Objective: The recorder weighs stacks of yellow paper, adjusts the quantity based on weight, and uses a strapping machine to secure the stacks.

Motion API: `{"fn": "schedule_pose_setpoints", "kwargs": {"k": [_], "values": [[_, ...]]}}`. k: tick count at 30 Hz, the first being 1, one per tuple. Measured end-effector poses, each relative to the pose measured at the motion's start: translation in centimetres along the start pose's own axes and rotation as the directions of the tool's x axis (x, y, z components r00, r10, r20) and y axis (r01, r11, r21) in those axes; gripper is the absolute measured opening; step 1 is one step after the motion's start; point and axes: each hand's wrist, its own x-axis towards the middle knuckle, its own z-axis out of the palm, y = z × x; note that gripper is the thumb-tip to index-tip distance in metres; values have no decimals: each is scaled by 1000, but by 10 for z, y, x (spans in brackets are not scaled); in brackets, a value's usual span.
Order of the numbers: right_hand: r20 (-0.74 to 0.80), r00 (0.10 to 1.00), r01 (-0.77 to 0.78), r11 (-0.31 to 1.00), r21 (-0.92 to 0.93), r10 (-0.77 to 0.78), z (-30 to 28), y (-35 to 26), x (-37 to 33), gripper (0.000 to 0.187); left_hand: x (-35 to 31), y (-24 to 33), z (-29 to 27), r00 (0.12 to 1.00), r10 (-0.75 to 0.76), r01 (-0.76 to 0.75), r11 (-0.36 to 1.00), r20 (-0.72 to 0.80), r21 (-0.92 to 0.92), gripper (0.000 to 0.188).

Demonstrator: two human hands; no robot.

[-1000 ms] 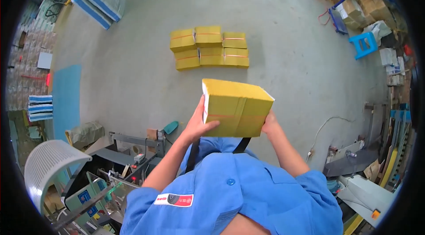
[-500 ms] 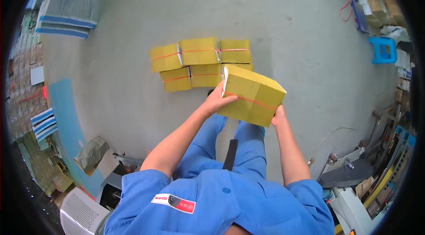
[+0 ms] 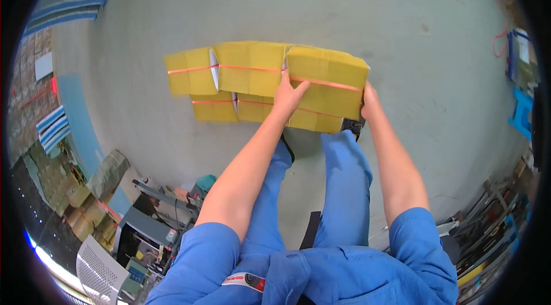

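Lowered from chest height a second ago, the yellow strapped bundle [image 3: 327, 84] now sits at the right end of the stack of yellow bundles [image 3: 229, 78] on the grey concrete floor [image 3: 344, 12], touching its neighbour on the left. Both bare hands clasp it: the left hand [image 3: 288, 93] is spread flat on the near-left face, fingers up toward the top edge, while the right hand [image 3: 369, 103] is pressed against the right end, fingers curled round the corner. Whether the bundle's weight has fully settled on the row beneath cannot be told.

By the look of it — a squared block bound with orange straps [image 3: 324, 82] — the bundle is stiff and fairly heavy, best held by palms on opposite sides or low edges rather than by the thin straps. Its long axis runs left to right, in line with the row, broad top face upward.

Near the worker's blue trousers [image 3: 344, 184] the floor is bare; at the near left stand cartons and a machine [image 3: 140, 230], and at the far right — well apart — a blue stool [image 3: 523, 114].
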Motion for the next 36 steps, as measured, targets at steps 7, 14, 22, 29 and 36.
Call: {"fn": "schedule_pose_setpoints", "kwargs": {"k": [7, 14, 22, 29, 36], "values": [[-36, 999, -23, 998, -61, 21, -18, 17, 30, 62, -25, -18, 40, 963, 164, -96, 949, -213, 300, 87], [132, 979, 201, 705, -680, -152, -84, 45, -133, 50, -188, -90, -62, 938, -247, 218, 966, -244, -141, 80], [822, 503, 764, -583, -277, 268, -73, 46, -342, 48, -586, -246, -56, 694, -610, 618, 777, -382, -119, 50], [633, 38, 865, -343, 366, 773, -7, 83, -270, 39, -719, -203, 319, -21, -928, 544, 301, -371, -783, 40], [318, 76, 391, -321, 862, 945, -56, 302, -332, 37, -620, -188, 396, -102, -946, 182, 287, -308, -940, 33]]}}
